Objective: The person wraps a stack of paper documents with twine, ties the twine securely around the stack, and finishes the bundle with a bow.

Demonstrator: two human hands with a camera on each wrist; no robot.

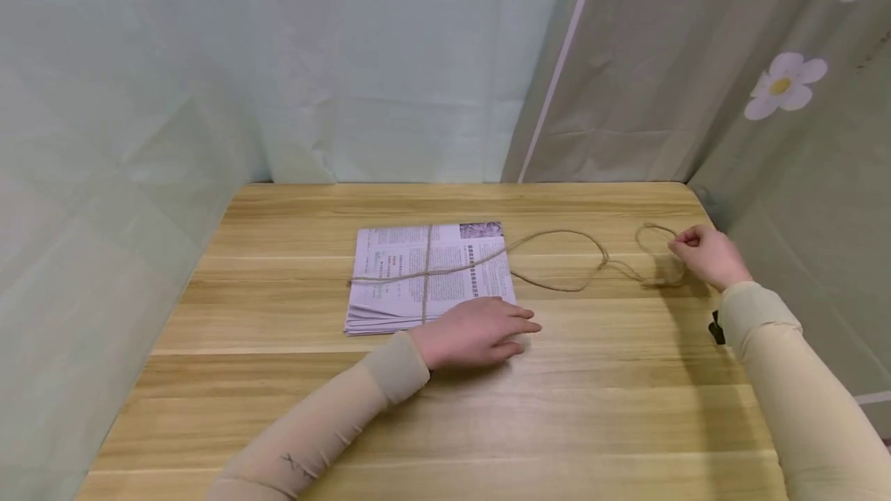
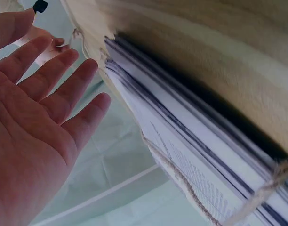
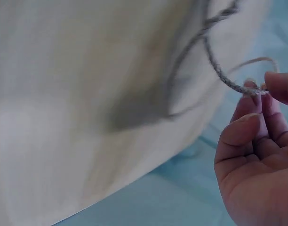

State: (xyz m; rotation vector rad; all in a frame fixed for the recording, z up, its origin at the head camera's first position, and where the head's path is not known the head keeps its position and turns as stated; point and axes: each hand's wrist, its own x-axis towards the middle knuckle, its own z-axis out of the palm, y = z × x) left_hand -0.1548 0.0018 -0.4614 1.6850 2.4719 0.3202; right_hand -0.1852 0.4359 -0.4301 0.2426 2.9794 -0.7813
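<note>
A folded stack of newspapers (image 1: 390,253) lies on the wooden table, with brown twine (image 1: 426,253) crossing over its top both ways. From the stack the twine runs right in loose loops to my right hand (image 1: 711,255), which pinches it between thumb and fingertips near the table's right edge. In the right wrist view the pinched twine (image 3: 224,80) bends up from the fingertips. My left hand (image 1: 476,333) hovers at the stack's front right corner, fingers spread and holding nothing. The left wrist view shows its bare palm (image 2: 31,136) beside the layered paper edges (image 2: 181,127).
The wooden table (image 1: 543,424) meets pale curtains (image 1: 418,83) at its back and sides. A flowered curtain (image 1: 821,199) hangs close by the right hand. A small black object (image 1: 716,328) shows beside the right cuff.
</note>
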